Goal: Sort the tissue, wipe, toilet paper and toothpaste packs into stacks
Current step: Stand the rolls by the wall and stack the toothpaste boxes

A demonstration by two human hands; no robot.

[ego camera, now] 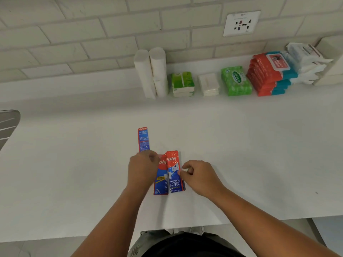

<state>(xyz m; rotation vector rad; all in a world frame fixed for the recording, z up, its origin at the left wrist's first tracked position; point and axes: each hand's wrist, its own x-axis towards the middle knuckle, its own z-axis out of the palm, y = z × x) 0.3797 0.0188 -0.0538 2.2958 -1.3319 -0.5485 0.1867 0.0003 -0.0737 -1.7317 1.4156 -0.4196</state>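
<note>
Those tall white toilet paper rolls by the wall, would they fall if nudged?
Probably. The toilet paper rolls stand on end in two tall, narrow columns, so a sideways push would likely topple them. Being round, a fallen one could roll along the counter. They look soft, so probably light to lift.

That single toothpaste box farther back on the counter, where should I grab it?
Pinch the toothpaste box across its long narrow sides near the middle, from above. It lies flat, pointing away from you, its near end hidden by the left hand.
</note>
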